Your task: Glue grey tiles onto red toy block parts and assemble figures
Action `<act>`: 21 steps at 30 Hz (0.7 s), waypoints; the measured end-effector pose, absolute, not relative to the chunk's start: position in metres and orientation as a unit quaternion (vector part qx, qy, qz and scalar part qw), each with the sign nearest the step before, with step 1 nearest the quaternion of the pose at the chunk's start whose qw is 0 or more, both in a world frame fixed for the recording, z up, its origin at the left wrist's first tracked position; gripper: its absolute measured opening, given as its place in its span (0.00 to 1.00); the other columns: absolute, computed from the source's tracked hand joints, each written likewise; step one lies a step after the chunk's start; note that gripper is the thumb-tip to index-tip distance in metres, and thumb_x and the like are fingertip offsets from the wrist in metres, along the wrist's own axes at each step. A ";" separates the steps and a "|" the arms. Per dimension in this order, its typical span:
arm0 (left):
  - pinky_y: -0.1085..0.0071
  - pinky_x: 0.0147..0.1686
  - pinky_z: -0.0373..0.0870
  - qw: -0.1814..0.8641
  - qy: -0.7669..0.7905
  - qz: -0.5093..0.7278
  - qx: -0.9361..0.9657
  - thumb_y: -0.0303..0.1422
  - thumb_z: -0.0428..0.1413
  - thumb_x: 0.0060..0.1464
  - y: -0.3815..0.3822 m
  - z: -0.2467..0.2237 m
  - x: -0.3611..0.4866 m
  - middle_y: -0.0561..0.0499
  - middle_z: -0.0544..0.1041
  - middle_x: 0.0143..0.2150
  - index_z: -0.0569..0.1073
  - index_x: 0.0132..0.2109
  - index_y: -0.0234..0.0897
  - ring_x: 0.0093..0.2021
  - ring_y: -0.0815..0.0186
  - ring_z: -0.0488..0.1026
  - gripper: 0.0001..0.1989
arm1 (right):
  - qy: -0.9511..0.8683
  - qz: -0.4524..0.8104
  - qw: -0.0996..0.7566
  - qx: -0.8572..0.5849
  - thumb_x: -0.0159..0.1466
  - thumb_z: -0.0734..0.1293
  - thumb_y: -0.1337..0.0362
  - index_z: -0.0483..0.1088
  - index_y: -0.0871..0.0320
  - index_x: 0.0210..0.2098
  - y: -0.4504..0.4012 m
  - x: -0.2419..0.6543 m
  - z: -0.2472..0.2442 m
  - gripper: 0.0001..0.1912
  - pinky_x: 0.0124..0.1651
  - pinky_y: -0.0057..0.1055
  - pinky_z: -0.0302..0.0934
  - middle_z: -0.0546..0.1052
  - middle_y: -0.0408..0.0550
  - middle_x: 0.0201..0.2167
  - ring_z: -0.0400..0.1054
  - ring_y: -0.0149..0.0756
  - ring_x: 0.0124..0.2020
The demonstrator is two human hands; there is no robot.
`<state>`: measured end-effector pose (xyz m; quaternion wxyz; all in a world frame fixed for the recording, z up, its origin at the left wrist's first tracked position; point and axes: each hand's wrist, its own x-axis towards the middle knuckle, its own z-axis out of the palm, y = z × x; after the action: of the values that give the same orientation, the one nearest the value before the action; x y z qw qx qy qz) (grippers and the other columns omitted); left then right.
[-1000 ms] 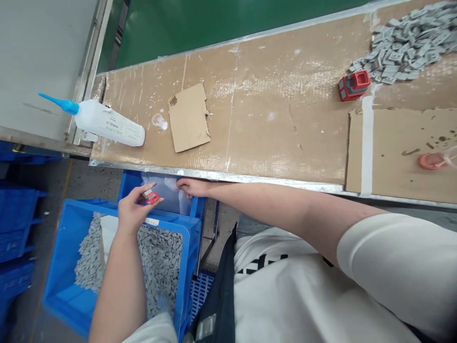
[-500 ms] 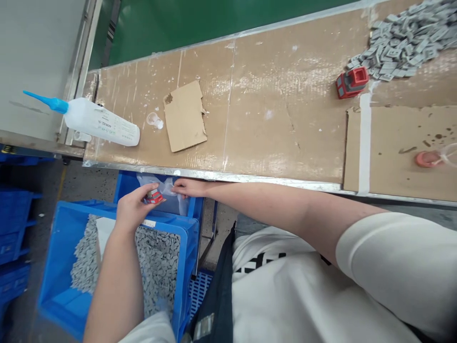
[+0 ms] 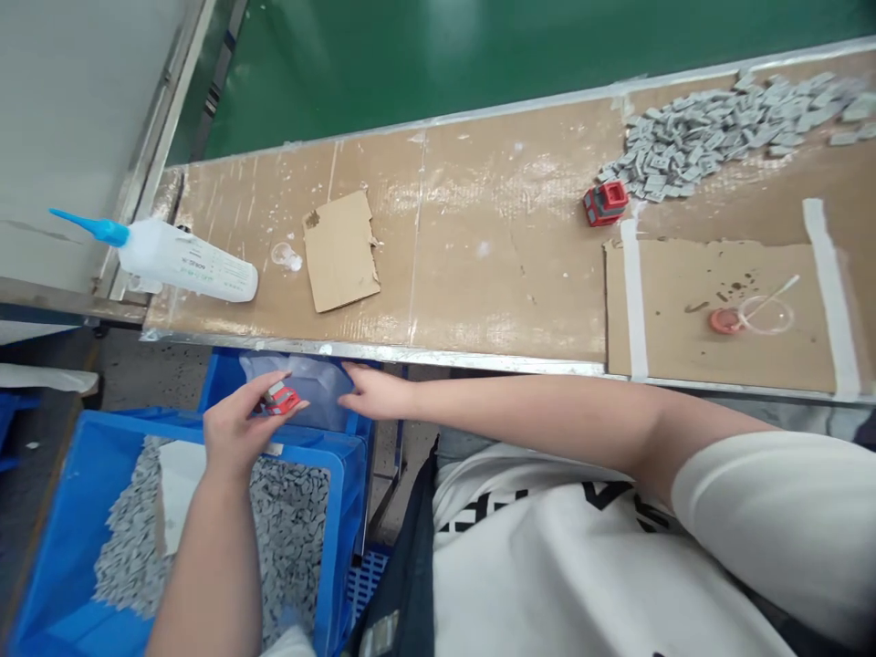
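Note:
In my left hand (image 3: 236,424) I grip a small red and grey plastic toy piece (image 3: 281,399) between thumb and fingers, above the near blue crate. My right hand (image 3: 376,392) is at the right edge of a clear plastic bag (image 3: 318,388), its thumb and fingers apart. The bag lines a second blue bin (image 3: 217,376), partly under the table edge. A similar red and grey piece (image 3: 605,203) stands on the table beside a pile of small grey plastic parts (image 3: 691,151).
A white bottle (image 3: 188,263) with a blue nozzle lies on the cardboard-covered table near a cardboard scrap (image 3: 340,251). At right, a small pink-stained dish (image 3: 725,320) and a swab (image 3: 780,289) lie on taped cardboard. The near blue crate (image 3: 346,456) holds many grey parts.
My right hand's fingers have come off the plastic bag and spread. The bag looks opened wider. My left hand still holds the piece, and the view has shifted right.

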<state>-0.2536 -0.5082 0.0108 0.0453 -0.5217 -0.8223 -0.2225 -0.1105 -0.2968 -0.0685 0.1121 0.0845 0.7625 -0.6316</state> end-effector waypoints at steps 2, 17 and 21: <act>0.65 0.43 0.83 0.055 -0.792 -0.262 -0.549 0.40 0.75 0.58 -0.492 0.026 -0.238 0.47 0.89 0.51 0.84 0.59 0.45 0.41 0.57 0.87 0.23 | 0.737 -0.663 0.106 0.068 0.72 0.72 0.56 0.69 0.66 0.70 -0.286 -0.085 -0.056 0.32 0.60 0.42 0.75 0.83 0.64 0.59 0.81 0.50 0.55; 0.73 0.21 0.68 -0.011 -0.581 -0.352 -0.734 0.44 0.63 0.70 -0.293 0.103 -0.118 0.56 0.76 0.23 0.76 0.30 0.42 0.20 0.70 0.73 0.20 | 0.510 -0.746 -0.271 -0.331 0.71 0.71 0.47 0.72 0.57 0.46 -0.164 0.017 0.049 0.19 0.62 0.44 0.70 0.81 0.56 0.47 0.78 0.45 0.52; 0.73 0.22 0.71 -0.042 -0.574 -0.354 -0.737 0.42 0.62 0.68 -0.257 0.106 -0.088 0.55 0.80 0.25 0.80 0.32 0.43 0.22 0.67 0.77 0.15 | 0.607 -0.697 -0.247 -0.292 0.69 0.68 0.42 0.68 0.55 0.49 -0.142 0.047 0.045 0.24 0.68 0.49 0.67 0.80 0.63 0.56 0.74 0.50 0.64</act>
<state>-0.0882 -0.2566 0.1064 -0.0419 -0.7369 -0.5743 -0.3541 0.0465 -0.1422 0.0450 -0.2465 -0.2921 0.6068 -0.6969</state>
